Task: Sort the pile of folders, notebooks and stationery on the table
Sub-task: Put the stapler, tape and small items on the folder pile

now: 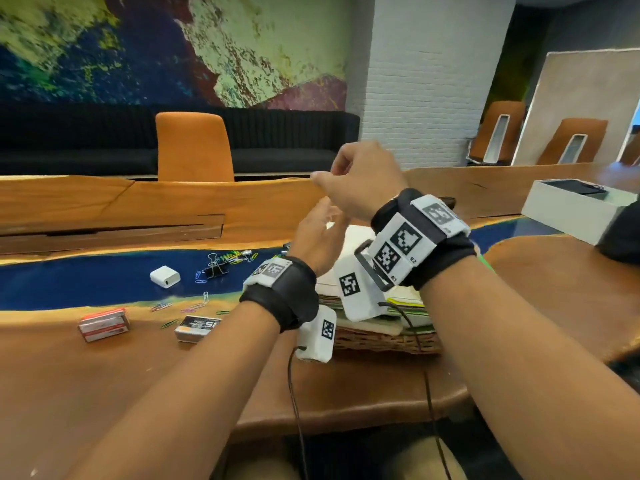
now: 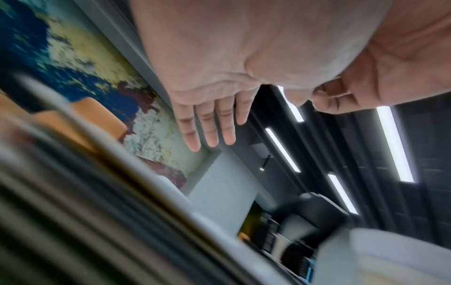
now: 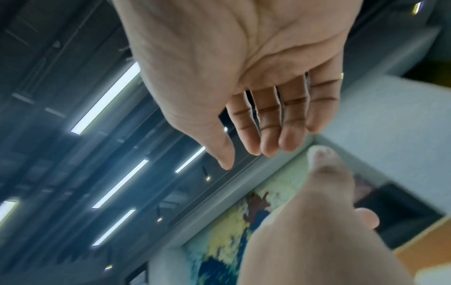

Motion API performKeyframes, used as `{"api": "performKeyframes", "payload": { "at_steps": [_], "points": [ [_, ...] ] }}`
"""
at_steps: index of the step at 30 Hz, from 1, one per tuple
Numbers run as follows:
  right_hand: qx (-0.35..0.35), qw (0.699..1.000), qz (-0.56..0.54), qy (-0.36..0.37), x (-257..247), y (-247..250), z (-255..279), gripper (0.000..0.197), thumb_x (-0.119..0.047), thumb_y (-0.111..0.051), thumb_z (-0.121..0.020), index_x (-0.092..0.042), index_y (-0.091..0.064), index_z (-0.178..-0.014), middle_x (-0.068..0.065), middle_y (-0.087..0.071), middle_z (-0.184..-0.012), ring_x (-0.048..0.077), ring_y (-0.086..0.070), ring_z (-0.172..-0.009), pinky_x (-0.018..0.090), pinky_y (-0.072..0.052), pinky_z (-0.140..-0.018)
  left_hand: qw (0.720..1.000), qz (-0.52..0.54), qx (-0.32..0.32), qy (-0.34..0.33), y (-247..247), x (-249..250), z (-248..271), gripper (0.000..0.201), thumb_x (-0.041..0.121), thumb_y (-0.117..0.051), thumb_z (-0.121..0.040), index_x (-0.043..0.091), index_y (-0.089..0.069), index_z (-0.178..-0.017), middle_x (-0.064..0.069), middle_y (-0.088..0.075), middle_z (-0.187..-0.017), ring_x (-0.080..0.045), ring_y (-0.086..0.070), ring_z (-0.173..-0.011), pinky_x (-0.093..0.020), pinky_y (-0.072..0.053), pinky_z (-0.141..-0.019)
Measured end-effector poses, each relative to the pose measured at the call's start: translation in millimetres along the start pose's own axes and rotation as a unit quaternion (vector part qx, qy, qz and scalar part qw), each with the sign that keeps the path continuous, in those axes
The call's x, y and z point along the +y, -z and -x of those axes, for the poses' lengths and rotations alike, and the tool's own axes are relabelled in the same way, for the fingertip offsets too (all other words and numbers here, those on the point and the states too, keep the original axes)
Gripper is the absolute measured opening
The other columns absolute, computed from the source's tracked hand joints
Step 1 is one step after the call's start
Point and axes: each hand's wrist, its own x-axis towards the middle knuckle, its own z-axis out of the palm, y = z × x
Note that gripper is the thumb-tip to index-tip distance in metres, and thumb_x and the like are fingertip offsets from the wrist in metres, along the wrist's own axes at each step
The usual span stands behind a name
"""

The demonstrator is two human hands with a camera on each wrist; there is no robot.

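Note:
Both hands are raised in the air above the pile of folders and notebooks (image 1: 408, 308), which lies in a wicker tray (image 1: 381, 342). My left hand (image 1: 320, 230) is open with its palm turned right and holds nothing; the left wrist view shows its fingers (image 2: 209, 127) straight. Just above it, my right hand (image 1: 334, 171) is open with relaxed fingers (image 3: 268, 135) and an empty palm. The two hands are close together but apart. The wrist devices hide most of the pile, and its blurred page edges (image 2: 97, 202) fill the lower left of the left wrist view.
Left of the pile lie scattered paper clips (image 1: 204, 296), a black binder clip (image 1: 216, 269), a small white block (image 1: 165, 276), a red-and-white box (image 1: 104, 323) and a black box (image 1: 197, 328). An open white box (image 1: 571, 211) stands at the right. An orange chair (image 1: 194, 147) faces the table's far side.

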Motion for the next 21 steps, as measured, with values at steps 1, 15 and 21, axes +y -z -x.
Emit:
{"api": "performKeyframes", "payload": {
  "at_steps": [1,15,21],
  "points": [
    [-0.017,1.000,-0.017,0.008,-11,-20,-2,0.018,-0.039,-0.066,-0.083,-0.024,-0.060,-0.074,-0.007,-0.060,-0.076,0.013,-0.060,-0.078,0.033,-0.052,-0.072,1.000,-0.014,0.021,0.019,20,-13,-2,0.051,0.061,-0.047,-0.083,0.023,-0.059,-0.115,0.001,-0.067,-0.112,-0.017,-0.061,-0.108,-0.040,-0.050,-0.085],
    [-0.276,0.958,-0.065,-0.034,-60,-265,-42,0.026,-0.036,-0.068,-0.086,-0.019,-0.057,-0.070,0.003,-0.066,-0.076,0.022,-0.062,-0.070,0.028,-0.046,-0.057,0.882,-0.350,0.081,0.305,236,-212,-25,0.032,0.032,-0.065,-0.089,0.025,-0.063,-0.121,-0.002,-0.063,-0.124,-0.023,-0.062,-0.097,-0.034,-0.053,-0.085],
    [-0.313,0.945,-0.071,-0.067,-52,-324,-50,0.024,-0.038,-0.067,-0.085,-0.022,-0.056,-0.071,-0.001,-0.061,-0.075,0.019,-0.059,-0.071,0.028,-0.043,-0.058,0.822,-0.435,-0.005,0.367,263,-265,-51,0.052,0.030,-0.062,-0.089,0.029,-0.050,-0.139,-0.003,-0.054,-0.139,-0.030,-0.055,-0.121,-0.042,-0.048,-0.100]
  ]
}}
